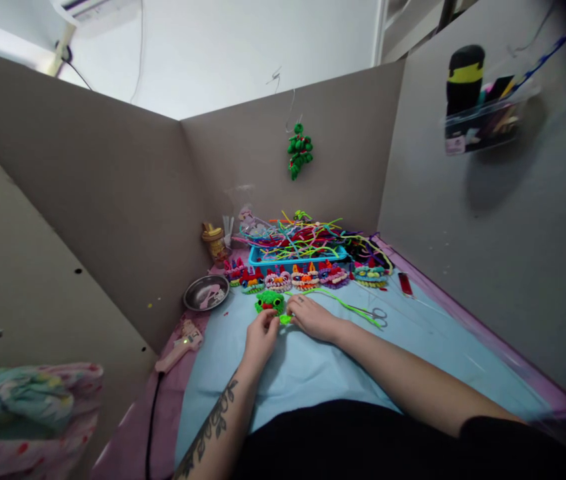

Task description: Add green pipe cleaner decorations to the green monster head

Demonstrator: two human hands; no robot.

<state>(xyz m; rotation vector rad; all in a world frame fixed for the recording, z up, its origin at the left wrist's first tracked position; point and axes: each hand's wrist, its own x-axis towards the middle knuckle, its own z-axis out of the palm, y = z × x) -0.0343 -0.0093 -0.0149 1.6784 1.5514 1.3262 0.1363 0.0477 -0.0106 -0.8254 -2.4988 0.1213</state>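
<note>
A green pipe-cleaner figure (269,300) with round black eyes and a red mouth rests on the light blue cloth. Just in front of it, a small bright green pipe-cleaner piece (285,320) sits between my two hands. My left hand (263,328) pinches its left side with thumb and fingertips. On the other side my right hand (311,316) has its fingers curled down on the piece, with a ring on one finger; the fingertips are partly hidden. Lime pipe cleaners (343,304) and scissors (377,313) lie to the right of my right hand.
Behind stand several colourful pipe-cleaner figures (305,277) and a blue tray (293,262) heaped with pipe cleaners. A metal bowl (193,299) and a pink glue gun (181,348) with a black cord are on the left. Grey partitions (283,147) enclose the table.
</note>
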